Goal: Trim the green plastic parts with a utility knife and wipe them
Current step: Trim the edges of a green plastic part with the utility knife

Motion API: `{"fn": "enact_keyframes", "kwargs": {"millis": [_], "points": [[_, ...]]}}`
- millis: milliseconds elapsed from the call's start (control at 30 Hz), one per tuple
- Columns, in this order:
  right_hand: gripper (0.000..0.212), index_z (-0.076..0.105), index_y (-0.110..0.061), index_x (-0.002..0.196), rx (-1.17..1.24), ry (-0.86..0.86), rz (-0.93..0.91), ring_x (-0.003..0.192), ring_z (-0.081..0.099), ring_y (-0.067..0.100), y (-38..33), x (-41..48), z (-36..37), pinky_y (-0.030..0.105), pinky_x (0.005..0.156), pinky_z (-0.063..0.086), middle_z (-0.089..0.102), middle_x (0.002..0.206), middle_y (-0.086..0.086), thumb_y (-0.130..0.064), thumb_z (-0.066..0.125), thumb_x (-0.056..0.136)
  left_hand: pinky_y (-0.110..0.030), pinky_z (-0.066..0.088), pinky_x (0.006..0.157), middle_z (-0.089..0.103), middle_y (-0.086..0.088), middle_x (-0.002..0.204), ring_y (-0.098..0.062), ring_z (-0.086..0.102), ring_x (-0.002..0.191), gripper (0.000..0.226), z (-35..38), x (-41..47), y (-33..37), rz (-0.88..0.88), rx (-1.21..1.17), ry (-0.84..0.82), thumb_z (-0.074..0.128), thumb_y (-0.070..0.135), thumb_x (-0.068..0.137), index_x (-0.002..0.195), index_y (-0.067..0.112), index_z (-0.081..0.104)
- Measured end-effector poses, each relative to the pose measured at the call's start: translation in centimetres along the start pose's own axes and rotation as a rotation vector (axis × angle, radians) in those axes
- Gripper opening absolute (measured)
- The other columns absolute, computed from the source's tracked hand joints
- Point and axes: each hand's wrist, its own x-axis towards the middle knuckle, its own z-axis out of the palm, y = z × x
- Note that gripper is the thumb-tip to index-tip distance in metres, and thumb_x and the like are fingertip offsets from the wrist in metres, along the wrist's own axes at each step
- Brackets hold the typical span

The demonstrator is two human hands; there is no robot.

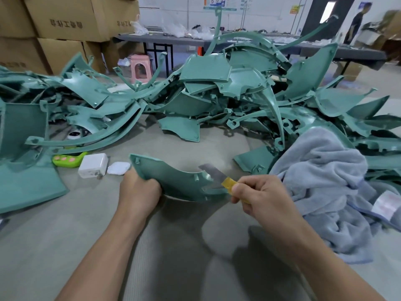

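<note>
My left hand [140, 187] grips the left end of a curved green plastic part [173, 180], held just above the grey floor mat. My right hand [258, 195] grips a utility knife with a yellow handle [230, 184]. Its bare steel blade [211, 172] lies against the right end of the part, by a small tab. A grey-blue towel [325, 187] lies crumpled just right of my right hand. A big heap of green plastic parts [217, 88] fills the floor behind.
A white charger block [93, 165], a small white case [119, 168] and a green toy-like thing [68, 159] lie left of my left hand. Cardboard boxes [65, 22] are stacked at the back left, near a pink stool [140, 69]. A person [355, 22] stands by the long table [217, 40] at the back.
</note>
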Motion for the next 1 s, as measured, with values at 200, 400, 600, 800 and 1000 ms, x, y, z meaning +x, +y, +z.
{"fn": "enact_keyframes", "kwargs": {"millis": [200, 400, 600, 800, 1000], "points": [[0.030, 0.065, -0.008, 0.064, 0.165, -0.061, -0.078, 0.041, 0.028, 0.014, -0.2, -0.1, 0.1, 0.024, 0.041, 0.021, 0.036, 0.046, 0.005, -0.023, 0.061, 0.089, -0.034, 0.037, 0.055, 0.054, 0.003, 0.054, -0.028, 0.049, 0.061, 0.027, 0.1, 0.0, 0.0, -0.008, 0.040, 0.025, 0.048, -0.009, 0.061, 0.066, 0.016, 0.055], [0.029, 0.066, -0.009, 0.065, -0.105, 0.027, -0.041, 0.047, 0.031, 0.016, 0.5, 0.5, -0.9, 0.031, 0.049, 0.023, 0.038, 0.046, -0.002, -0.011, 0.063, 0.094, -0.031, 0.030, 0.050, 0.049, -0.002, 0.057, -0.024, 0.037, 0.060, 0.014, 0.1, -0.6, 0.9, -0.058, 0.043, 0.047, 0.048, -0.011, 0.065, 0.063, 0.003, 0.047], [0.030, 0.065, -0.013, 0.071, -0.010, 0.189, -0.335, 0.044, 0.033, 0.010, -1.0, -1.0, 0.9, 0.025, 0.043, 0.025, 0.039, 0.045, 0.004, -0.037, 0.059, 0.087, -0.033, 0.032, 0.054, 0.047, -0.002, 0.061, -0.021, 0.036, 0.062, 0.028, 0.3, -1.5, 2.3, -0.063, -0.130, 0.299, 0.038, 0.010, 0.050, 0.070, -0.007, 0.047], [0.022, 0.068, -0.016, 0.078, 0.045, 0.302, -0.352, 0.046, 0.040, 0.013, -0.5, -0.9, 1.2, 0.023, 0.045, 0.031, 0.049, 0.049, 0.006, -0.027, 0.056, 0.093, -0.028, 0.038, 0.054, 0.047, 0.013, 0.057, -0.018, 0.037, 0.058, 0.033, -1.0, -1.1, 2.6, -0.073, -0.308, 0.626, 0.043, 0.002, 0.059, 0.063, 0.027, 0.064], [0.023, 0.068, -0.021, 0.076, 0.024, 0.207, -0.272, 0.044, 0.039, 0.005, 1.0, -0.2, 2.1, 0.019, 0.047, 0.032, 0.052, 0.050, 0.005, -0.032, 0.056, 0.092, -0.022, 0.049, 0.075, 0.074, 0.020, 0.093, -0.008, 0.063, 0.089, 0.046, 0.7, -3.0, 2.1, 0.312, 0.278, 0.254, 0.061, 0.006, 0.073, 0.096, 0.040, 0.081]]}}
